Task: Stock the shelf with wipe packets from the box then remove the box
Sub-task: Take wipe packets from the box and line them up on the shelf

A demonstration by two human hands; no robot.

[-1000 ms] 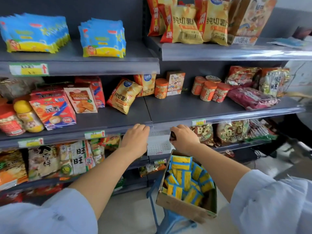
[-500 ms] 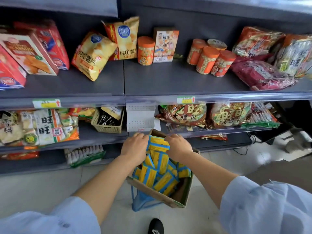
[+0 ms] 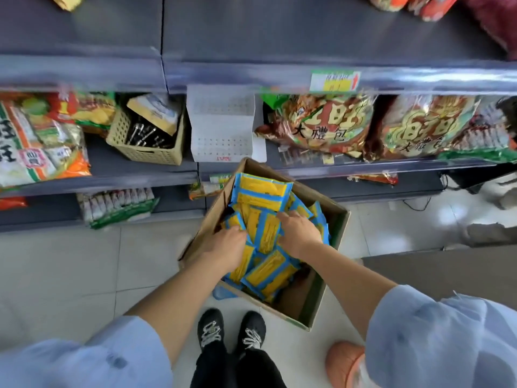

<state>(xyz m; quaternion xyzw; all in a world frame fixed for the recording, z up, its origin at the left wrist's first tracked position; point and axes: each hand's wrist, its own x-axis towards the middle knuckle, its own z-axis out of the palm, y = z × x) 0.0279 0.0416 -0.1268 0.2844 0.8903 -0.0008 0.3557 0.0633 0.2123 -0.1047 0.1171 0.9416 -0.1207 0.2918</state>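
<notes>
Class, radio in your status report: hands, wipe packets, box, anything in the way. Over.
Both hands in the box: left hand, right hand, on the packets, grip unclear. Box open, well filled. Nothing covers the packets.

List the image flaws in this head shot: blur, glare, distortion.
Head view: motion blur smears the shelf edge and snack bags; same view, glare whitens the floor tiles at right; wide-angle bowing bends shelf lines; wipe packets in the box look fairly sharp.
</notes>
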